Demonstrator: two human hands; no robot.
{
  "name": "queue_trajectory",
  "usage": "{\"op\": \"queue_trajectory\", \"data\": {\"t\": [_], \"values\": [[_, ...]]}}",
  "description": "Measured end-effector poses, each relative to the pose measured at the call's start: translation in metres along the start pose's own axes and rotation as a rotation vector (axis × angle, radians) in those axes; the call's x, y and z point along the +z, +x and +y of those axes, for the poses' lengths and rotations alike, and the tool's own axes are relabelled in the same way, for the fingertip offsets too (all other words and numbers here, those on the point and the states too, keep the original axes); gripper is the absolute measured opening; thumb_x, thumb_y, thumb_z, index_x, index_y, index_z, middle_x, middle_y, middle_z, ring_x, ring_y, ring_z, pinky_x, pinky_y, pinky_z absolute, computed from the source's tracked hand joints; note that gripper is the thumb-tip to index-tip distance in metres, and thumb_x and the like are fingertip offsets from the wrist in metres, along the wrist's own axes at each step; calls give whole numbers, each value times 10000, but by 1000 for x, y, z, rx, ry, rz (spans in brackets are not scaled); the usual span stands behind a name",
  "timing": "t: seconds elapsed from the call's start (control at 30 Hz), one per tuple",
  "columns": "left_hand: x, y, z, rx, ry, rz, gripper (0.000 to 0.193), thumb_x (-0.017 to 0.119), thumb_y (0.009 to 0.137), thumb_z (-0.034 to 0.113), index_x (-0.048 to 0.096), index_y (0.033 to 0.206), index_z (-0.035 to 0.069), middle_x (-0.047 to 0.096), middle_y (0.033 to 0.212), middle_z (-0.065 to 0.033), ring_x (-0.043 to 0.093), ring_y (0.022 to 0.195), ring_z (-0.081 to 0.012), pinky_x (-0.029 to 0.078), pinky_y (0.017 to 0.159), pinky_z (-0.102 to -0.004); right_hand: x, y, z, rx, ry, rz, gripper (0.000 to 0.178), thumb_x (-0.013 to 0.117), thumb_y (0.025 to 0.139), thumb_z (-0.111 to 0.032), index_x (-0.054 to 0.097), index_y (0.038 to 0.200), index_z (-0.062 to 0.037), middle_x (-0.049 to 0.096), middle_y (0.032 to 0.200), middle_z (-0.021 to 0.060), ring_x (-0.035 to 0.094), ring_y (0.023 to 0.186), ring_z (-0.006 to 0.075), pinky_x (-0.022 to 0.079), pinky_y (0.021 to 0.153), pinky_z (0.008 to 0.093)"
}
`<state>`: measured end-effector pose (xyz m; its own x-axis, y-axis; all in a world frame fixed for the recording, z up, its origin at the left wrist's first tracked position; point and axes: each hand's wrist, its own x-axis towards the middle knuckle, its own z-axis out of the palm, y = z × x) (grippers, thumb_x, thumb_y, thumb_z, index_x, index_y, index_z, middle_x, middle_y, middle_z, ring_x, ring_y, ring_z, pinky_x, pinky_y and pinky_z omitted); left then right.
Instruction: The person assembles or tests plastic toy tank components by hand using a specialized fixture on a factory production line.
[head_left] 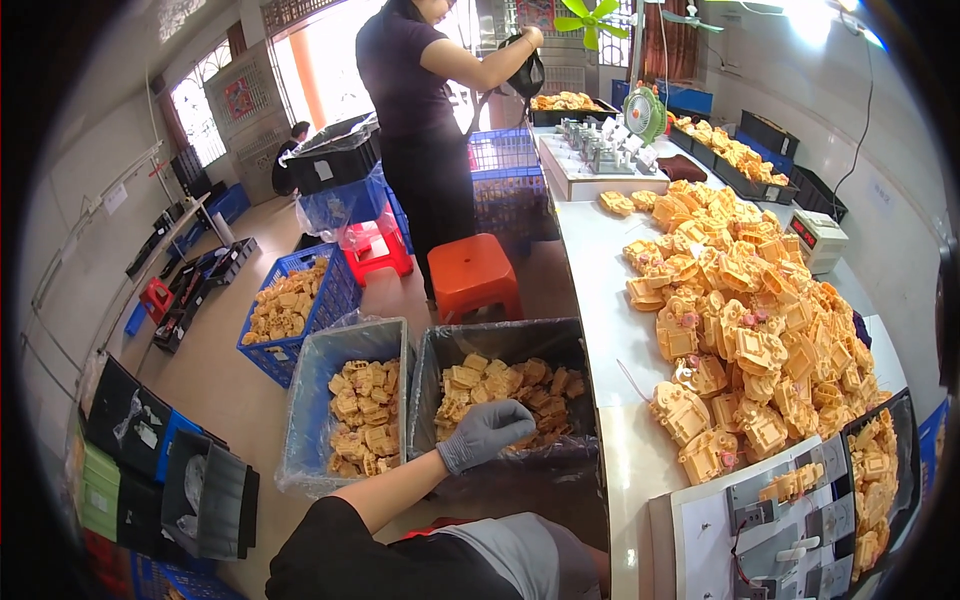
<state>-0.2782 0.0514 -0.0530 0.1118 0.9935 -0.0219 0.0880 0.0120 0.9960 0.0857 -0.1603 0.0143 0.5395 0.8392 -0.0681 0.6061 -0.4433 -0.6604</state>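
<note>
Yellow parts (500, 385) under L hand (487, 432); bin (500, 335) beside table (600, 300).

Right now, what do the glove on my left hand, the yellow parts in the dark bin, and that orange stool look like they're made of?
The grey glove on the left hand looks like knitted fabric: matte, wrinkled. The yellow-orange moulded parts in the black-lined bin appear to be hard plastic, with crisp ribbed shapes. The orange square stool looks like smooth moulded plastic, slightly glossy.

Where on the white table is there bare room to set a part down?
Bare table runs along its left edge, between the black-lined bin and the yellow parts pile. The right side is crowded: pile, then jig at the near end. The gloved left hand is over the bin.
</note>
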Motion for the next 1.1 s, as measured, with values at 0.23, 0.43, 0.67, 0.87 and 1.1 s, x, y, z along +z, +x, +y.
{"op": "queue_trajectory", "data": {"t": [0.23,0.43,0.67,0.87,1.1], "values": [[3,3,3,31,5,-20,110,640,905,118,646,934,12,617,855,11,553,804,-50,470,751,-227,11,1,10,-198,56,156,266,594,924,-186,589,1084,27,632,822,115,596,725,171,493,674,285],[-2,2,-1,34,2,-32,124,640,910,129,645,952,13,622,869,4,567,827,-59,481,774,-237,10,0,10,-233,44,185,265,592,925,-196,607,1053,35,642,817,119,604,720,181,493,659,289],[-4,1,-5,38,25,-33,150,642,914,148,645,976,12,628,881,-6,582,848,-69,490,795,-241,3,-4,-14,-55,-10,122,326,581,937,-253,602,1082,38,653,880,144,609,796,212,498,718,331],[-4,2,-6,28,17,-26,158,647,913,157,646,982,14,633,883,-6,588,850,-71,492,797,-242,7,-3,-10,-94,30,157,272,591,932,-216,613,1046,30,645,825,114,604,736,185,499,669,302],[-4,2,-4,22,23,-46,156,644,914,159,647,981,18,633,884,-6,588,851,-71,491,795,-239,10,-1,-8,-157,18,209,228,601,920,-179,626,1001,33,628,762,101,583,668,165,491,613,293]]}}
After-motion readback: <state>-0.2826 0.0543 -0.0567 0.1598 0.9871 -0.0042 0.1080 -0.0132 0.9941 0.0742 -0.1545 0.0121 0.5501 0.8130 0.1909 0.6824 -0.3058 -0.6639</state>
